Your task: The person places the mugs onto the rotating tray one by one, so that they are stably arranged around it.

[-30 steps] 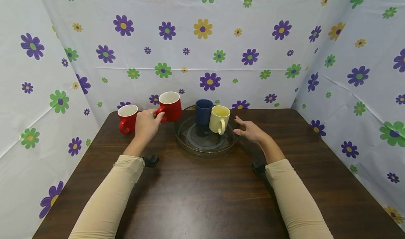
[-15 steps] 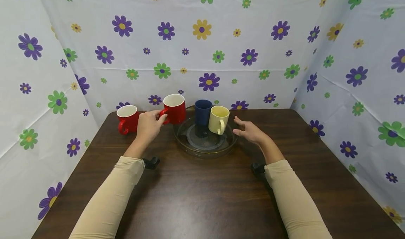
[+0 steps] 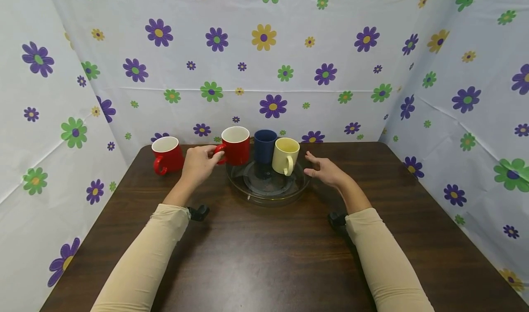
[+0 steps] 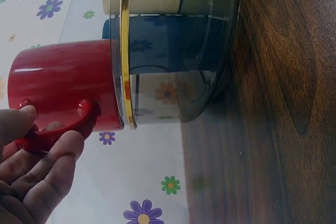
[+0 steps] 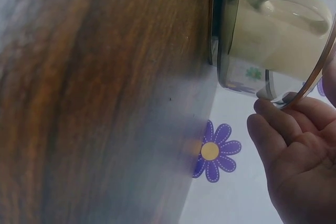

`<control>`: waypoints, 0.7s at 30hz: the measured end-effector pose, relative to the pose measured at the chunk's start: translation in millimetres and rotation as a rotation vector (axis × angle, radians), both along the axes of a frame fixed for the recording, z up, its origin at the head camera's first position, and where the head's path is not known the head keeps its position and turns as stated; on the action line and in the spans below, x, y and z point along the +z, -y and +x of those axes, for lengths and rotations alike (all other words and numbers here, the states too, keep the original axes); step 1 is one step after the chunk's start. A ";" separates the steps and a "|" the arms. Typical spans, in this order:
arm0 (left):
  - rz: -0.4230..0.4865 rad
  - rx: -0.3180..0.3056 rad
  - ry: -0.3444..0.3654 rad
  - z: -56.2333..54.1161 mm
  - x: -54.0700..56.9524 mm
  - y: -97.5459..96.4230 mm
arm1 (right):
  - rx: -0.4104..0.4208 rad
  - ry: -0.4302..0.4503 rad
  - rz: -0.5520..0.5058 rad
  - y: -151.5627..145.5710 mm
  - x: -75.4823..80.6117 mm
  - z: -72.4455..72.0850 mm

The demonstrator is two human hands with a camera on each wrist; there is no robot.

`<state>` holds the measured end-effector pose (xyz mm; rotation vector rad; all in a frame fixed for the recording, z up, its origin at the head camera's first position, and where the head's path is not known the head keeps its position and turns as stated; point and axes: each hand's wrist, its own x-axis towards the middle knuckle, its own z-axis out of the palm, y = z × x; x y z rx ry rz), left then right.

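My left hand [image 3: 199,164] pinches the handle of a red mug [image 3: 236,150] with a white inside, thumb and fingers round it. In the left wrist view this mug is upright, its base about level with the gold rim of a clear round tray [image 3: 268,197]. A dark blue cup [image 3: 264,146] and a pale yellow mug [image 3: 285,156] stand together inside the tray, close to the held mug. At the tray's right side is my right hand [image 3: 328,171], fingers extended and thumb apart; in the right wrist view its fingertips are right at the rim [image 5: 304,90].
A second red mug [image 3: 168,156] stands on the dark wooden table [image 3: 264,252], left of my left hand, handle toward the front. White cloth with flowers [image 3: 165,73] hangs behind the table and along both sides.
My left hand has carried the red mug rightward and lower, from outside the tray's left edge to over its left part, beside the blue cup. My right hand has stayed in place.
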<state>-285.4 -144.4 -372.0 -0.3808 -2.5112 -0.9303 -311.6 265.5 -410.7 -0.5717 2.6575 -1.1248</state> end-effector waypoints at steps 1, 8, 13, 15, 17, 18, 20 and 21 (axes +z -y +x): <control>0.000 -0.007 -0.004 -0.1 -0.1 -0.4 | -0.003 0.001 0.004 0.5 0.0 -0.4; 0.010 -0.042 -0.008 -0.6 -0.8 -3.5 | -0.008 0.006 0.012 2.5 1.0 -0.5; 0.012 -0.063 -0.014 -0.2 -0.6 -6.7 | -0.002 -0.004 0.009 -0.3 0.3 0.8; 0.011 -0.074 -0.014 -0.1 -0.8 -8.5 | -0.002 -0.003 0.002 -0.9 -0.1 1.0; 0.006 -0.087 -0.008 0.3 -1.2 -10.3 | -0.002 0.000 -0.009 -1.3 -0.4 1.1; 0.005 -0.093 0.000 0.6 -1.5 -11.3 | -0.002 0.000 -0.011 -1.2 -0.4 0.9; 0.007 -0.101 0.019 1.9 -1.8 -13.1 | 0.001 0.001 -0.016 -1.1 -0.6 0.6; 0.005 -0.106 0.029 2.0 -2.3 -13.8 | 0.002 0.001 -0.018 -1.0 -0.7 0.4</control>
